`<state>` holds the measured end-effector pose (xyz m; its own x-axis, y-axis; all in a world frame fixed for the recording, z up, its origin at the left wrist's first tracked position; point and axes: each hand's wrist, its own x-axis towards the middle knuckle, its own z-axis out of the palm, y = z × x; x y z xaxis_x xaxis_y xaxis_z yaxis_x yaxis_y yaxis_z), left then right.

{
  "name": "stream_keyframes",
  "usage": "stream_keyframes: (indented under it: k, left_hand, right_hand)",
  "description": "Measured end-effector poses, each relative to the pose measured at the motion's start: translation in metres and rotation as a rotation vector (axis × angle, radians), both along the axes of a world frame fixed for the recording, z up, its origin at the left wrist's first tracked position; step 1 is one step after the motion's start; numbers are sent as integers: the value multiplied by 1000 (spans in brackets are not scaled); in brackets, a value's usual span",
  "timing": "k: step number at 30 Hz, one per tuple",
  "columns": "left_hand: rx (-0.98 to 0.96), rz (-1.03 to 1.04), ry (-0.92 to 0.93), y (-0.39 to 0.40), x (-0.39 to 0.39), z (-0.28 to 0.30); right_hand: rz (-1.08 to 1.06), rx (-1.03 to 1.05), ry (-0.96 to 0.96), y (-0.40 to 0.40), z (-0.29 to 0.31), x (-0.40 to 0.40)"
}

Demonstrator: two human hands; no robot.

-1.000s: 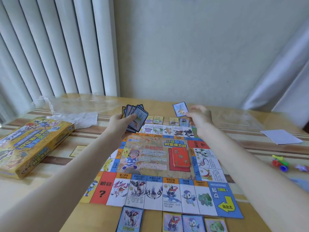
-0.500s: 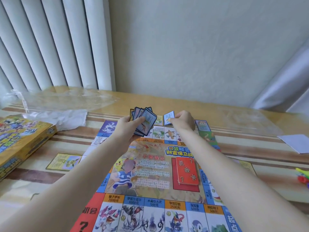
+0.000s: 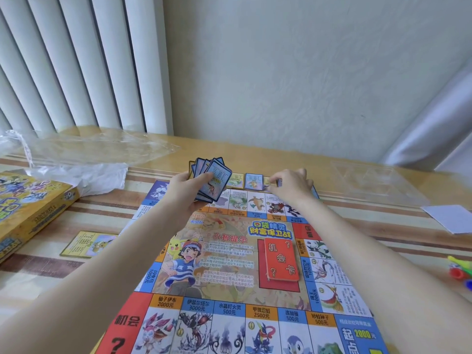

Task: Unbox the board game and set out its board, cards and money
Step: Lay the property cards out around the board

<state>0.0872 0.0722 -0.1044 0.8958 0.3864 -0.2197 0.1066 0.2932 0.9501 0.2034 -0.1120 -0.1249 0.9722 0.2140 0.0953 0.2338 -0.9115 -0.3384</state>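
The colourful game board [image 3: 229, 251] lies flat on the table in front of me. My left hand [image 3: 187, 190] grips a fan of blue-bordered cards [image 3: 212, 178] above the board's far left part. My right hand [image 3: 291, 185] reaches to the board's far edge and pinches a small card [image 3: 277, 182], low by the table. Beside it lie a blue card [image 3: 253, 180] and a yellow card [image 3: 235, 180] in a row along that edge. A red deck [image 3: 281, 259] sits on the board's centre right. The yellow game box [image 3: 28, 208] lies at the left.
A yellow card [image 3: 89, 243] lies on the table left of the board. Clear plastic wrap [image 3: 76, 154] is crumpled at the back left, a clear tray [image 3: 378, 180] lies at the back right, a white sheet [image 3: 452, 218] and coloured plastic pieces [image 3: 459, 270] at the right.
My right hand has come down from mid-air with a blue card to the board's far edge. The left hand keeps its fan. The camera has moved closer and lower.
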Motion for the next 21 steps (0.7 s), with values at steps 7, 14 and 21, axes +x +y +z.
stream_keyframes:
  k: [7,14,21]
  left_hand:
    - [-22,6,-8,1,0,2]
    - [-63,-18,9,-5,-8,2]
    - [-291,-147,-39,-25,-27,8]
  right_hand:
    - [8,11,31,-1,6,1]
    - [-195,499,-11,-2,29,-6]
    - [387,716,446,4,67,-64]
